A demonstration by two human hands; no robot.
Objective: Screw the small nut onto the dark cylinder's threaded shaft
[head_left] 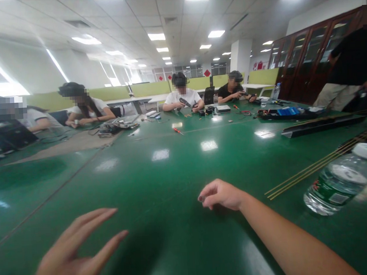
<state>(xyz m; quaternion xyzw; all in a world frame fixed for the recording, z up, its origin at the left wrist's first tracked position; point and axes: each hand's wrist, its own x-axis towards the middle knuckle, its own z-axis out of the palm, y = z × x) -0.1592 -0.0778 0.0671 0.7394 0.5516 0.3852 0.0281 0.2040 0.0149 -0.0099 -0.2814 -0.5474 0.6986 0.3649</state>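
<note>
My left hand [74, 254] hovers over the near left of the green table [161, 175], its thumb and fingers spread apart with nothing between them. My right hand [222, 195] is low over the table's middle, thumb and forefinger pinched together. A small greyish bit shows at those fingertips, too small to name. To the right of my right forearm stands a clear water bottle [336, 183] with a green label and white cap. Several thin brass-coloured rods [308, 168] lie between that hand and the bottle, running back to the right.
A red screwdriver [178, 130] lies farther back. At the right is a long black channel [324, 125], with a tray of blue items [286, 112] behind it. Electronic parts [117, 126] sit at the back left. Several people work along the far side; one person [348, 59] stands at right.
</note>
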